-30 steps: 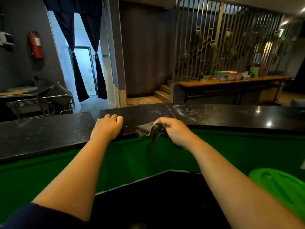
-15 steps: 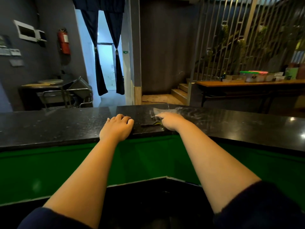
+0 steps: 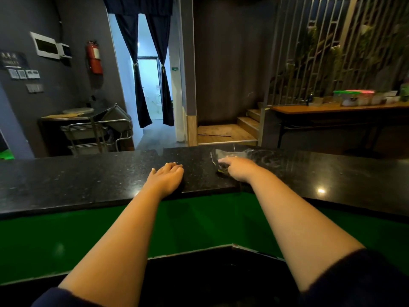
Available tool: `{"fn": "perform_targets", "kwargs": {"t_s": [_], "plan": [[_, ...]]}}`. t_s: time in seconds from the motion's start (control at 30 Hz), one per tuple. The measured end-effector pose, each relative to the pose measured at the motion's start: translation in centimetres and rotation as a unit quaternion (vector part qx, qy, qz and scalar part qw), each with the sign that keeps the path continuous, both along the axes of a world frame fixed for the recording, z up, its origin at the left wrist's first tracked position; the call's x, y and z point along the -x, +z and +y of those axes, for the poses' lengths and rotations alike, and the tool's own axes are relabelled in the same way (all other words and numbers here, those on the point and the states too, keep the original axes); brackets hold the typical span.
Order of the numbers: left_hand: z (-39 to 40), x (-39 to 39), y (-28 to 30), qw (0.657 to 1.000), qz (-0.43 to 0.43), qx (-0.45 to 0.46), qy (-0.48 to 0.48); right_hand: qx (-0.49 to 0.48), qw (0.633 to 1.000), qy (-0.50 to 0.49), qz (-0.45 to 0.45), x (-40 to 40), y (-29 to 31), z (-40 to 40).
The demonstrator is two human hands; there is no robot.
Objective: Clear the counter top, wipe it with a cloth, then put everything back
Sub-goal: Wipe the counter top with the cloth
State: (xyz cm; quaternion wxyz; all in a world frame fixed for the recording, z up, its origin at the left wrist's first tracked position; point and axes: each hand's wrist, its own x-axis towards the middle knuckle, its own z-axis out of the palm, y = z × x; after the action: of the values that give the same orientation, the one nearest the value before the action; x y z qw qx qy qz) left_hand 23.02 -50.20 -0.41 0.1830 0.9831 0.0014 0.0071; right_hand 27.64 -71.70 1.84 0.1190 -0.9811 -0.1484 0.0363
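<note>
black stone counter top (image 3: 88,180): left hand (image 3: 167,177) rests flat, fingers straight together; right hand (image 3: 239,169) presses grey cloth (image 3: 230,154) down, fingers extended, near far edge.

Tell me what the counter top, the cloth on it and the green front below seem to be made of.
Counter top: polished black stone, probably granite; speckled, and it mirrors a lamp. Cloth: thin grey fabric; it lies limp and creased under the right hand, blur hides the weave. Green front: smooth, faintly glossy panel, painted or laminated; I cannot tell which.
</note>
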Motion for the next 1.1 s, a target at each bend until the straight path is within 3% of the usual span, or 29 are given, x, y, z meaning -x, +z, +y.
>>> {"fn": "perform_targets", "kwargs": {"t_s": [0.13,0.2,0.47,0.57,0.73,0.8,0.87,1.03,1.1], "plan": [[0.2,-0.9,0.2,1.000,-0.002,-0.022,-0.009,0.005,0.992,0.127,0.023,0.4,-1.2,4.8],[0.4,-1.7,0.3,1.000,-0.014,-0.017,-0.004,0.004,0.990,0.142,0.017,-0.1,-1.6,5.1],[1.7,-6.1,-1.1,0.997,-0.004,-0.082,0.003,0.062,0.995,-0.076,0.028,-9.2,-1.2,1.3],[1.7,-6.5,-1.3,0.996,-0.012,-0.084,0.001,0.083,0.991,-0.104,0.030,-11.7,-1.2,3.6],[1.4,-6.2,-1.2,0.995,-0.013,-0.094,-0.003,0.034,0.995,0.095,0.002,-11.1,-1.3,10.6],[1.4,-6.0,-1.1,0.995,-0.009,-0.099,-0.005,0.003,0.993,0.121,0.016,-11.2,-1.1,10.7],[1.5,-5.8,-0.9,0.995,-0.007,-0.099,-0.007,-0.007,0.996,0.091,0.022,-11.8,-0.8,9.5],[1.6,-5.7,-0.8,0.996,-0.004,-0.089,-0.014,-0.005,0.993,-0.115,0.019,-16.1,-1.5,3.9],[1.5,-5.8,-0.9,0.996,-0.005,-0.091,-0.015,0.015,0.988,-0.154,0.022,-17.4,-2.0,3.4]]}}
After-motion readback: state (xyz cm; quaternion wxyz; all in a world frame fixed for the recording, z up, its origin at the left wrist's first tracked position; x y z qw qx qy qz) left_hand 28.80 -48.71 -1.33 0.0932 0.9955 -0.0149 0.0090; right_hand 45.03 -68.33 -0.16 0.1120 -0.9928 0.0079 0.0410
